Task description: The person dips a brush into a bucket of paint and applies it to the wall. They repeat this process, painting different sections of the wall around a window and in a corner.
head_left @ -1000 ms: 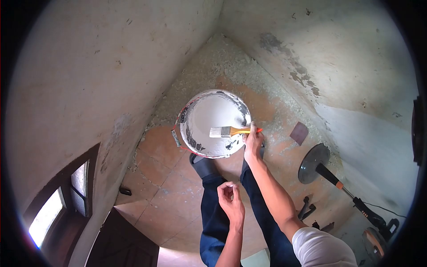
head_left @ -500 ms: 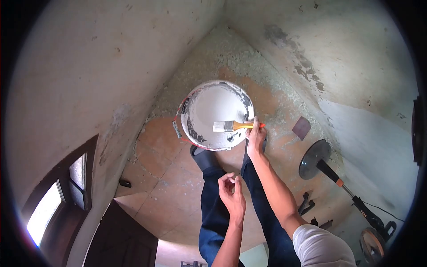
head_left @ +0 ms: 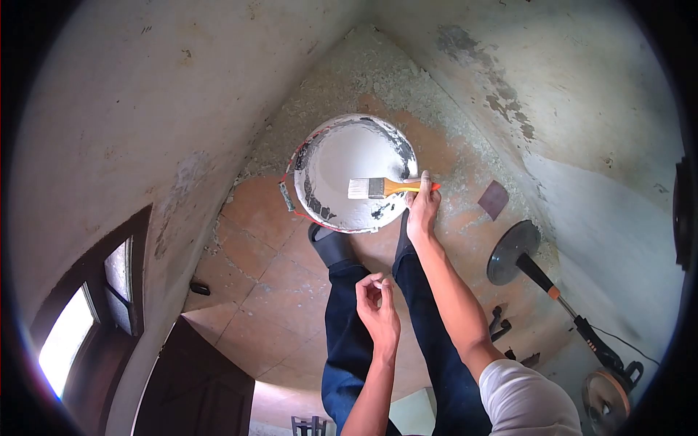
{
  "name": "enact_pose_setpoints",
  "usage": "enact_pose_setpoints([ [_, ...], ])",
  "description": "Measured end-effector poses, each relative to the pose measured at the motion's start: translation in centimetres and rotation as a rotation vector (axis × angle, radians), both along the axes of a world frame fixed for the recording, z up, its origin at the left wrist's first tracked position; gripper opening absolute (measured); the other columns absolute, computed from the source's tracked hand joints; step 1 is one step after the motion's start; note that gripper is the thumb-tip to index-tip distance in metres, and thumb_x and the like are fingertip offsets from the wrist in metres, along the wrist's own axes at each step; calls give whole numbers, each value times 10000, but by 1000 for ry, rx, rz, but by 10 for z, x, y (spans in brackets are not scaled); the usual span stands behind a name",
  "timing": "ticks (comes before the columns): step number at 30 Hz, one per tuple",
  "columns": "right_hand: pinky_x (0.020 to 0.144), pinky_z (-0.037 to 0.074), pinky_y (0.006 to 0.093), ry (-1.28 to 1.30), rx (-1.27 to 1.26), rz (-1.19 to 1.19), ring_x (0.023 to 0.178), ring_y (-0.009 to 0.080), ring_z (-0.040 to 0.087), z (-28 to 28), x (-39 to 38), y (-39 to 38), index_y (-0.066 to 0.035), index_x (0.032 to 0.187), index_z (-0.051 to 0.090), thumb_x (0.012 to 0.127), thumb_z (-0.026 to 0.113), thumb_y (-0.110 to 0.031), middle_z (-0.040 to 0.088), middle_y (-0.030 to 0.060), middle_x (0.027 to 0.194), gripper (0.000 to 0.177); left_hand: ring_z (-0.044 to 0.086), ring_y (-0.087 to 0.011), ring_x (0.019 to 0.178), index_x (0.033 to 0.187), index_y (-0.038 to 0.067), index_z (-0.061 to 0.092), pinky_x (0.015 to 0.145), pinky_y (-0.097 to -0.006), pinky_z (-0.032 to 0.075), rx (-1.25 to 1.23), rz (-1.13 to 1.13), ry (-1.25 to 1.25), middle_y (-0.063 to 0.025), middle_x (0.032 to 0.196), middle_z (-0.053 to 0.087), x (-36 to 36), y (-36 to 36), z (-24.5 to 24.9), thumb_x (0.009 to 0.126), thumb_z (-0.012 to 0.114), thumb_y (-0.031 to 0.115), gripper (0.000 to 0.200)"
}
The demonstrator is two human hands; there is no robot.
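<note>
My right hand [head_left: 423, 212] grips a paintbrush [head_left: 395, 187] by its yellow and orange handle, at the right side of a round bucket [head_left: 412, 156]. The flat brush lies level across the view, pale bristles pointing left over the white paint [head_left: 349, 156] in the bucket. Dark and white smears streak the bucket's inner wall, and its handle with a grey grip [head_left: 286, 196] hangs at the left. Lower down, my left hand [head_left: 379, 312] is held above my legs, its fingers curled to the thumb; what is pinched there, if anything, I cannot tell.
The bucket stands on a tiled floor [head_left: 269, 320] near a wall corner, with flaked debris around it. At right are a dark square sheet [head_left: 493, 200] and a long-handled tool with a round disc [head_left: 513, 252]. A dark small object [head_left: 200, 288] lies at left.
The whole view has shifted a little, so the bucket, brush and hands appear higher. My right hand keeps hold of the paintbrush over the bucket, and my left hand stays curled.
</note>
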State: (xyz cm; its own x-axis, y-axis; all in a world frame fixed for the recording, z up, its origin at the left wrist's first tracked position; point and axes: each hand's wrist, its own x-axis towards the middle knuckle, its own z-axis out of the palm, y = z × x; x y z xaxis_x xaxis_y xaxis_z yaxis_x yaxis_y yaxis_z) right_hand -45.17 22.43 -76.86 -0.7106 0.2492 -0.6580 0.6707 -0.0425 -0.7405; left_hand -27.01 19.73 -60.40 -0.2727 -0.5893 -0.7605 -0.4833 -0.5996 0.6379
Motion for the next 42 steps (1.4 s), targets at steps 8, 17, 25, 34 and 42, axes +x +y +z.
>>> enact_pose_setpoints([
  [8, 607, 507, 397, 306, 331, 731, 650, 253, 672, 2, 3, -14, -7, 977, 700, 1143, 636, -340, 686, 123, 749, 378, 626, -99, 906, 1203, 12, 648, 895, -281, 556, 8, 1, 13, 0, 975, 600, 3, 0, -1, 1105, 689, 72, 123],
  [17, 767, 541, 533, 593, 582, 1109, 826, 403, 684, -39, -2, -48, -31, 1033, 661, 1072, 707, -262, 675, 193, 803, 239, 625, -101, 916, 1194, 7, 651, 904, -286, 558, 20, 34, 24, -6, 982, 608, 5, -2, 0, 1099, 706, 79, 131],
  [25, 790, 540, 528, 430, 516, 1033, 845, 405, 717, -58, 4, -49, -29, 1084, 682, 1087, 687, -305, 717, 216, 832, 277, 606, -93, 907, 1192, 4, 659, 923, -316, 584, 9, 43, 24, -8, 971, 607, 6, -5, 1, 1092, 710, 72, 131],
  [34, 539, 427, 344, 246, 301, 512, 549, 97, 530, -3, 6, -26, -2, 987, 781, 1182, 577, -384, 575, -1, 602, 475, 610, -93, 916, 1194, 4, 656, 925, -314, 583, 8, 46, 33, -10, 973, 611, 7, -8, 2, 1095, 704, 71, 129],
  [42, 596, 432, 289, 222, 241, 465, 607, 91, 556, 10, 33, 18, -7, 1072, 803, 1200, 518, -361, 598, 8, 644, 473, 621, -98, 922, 1195, 11, 656, 920, -299, 571, 13, 43, 45, -12, 993, 615, 1, -10, 6, 1099, 691, 62, 115],
])
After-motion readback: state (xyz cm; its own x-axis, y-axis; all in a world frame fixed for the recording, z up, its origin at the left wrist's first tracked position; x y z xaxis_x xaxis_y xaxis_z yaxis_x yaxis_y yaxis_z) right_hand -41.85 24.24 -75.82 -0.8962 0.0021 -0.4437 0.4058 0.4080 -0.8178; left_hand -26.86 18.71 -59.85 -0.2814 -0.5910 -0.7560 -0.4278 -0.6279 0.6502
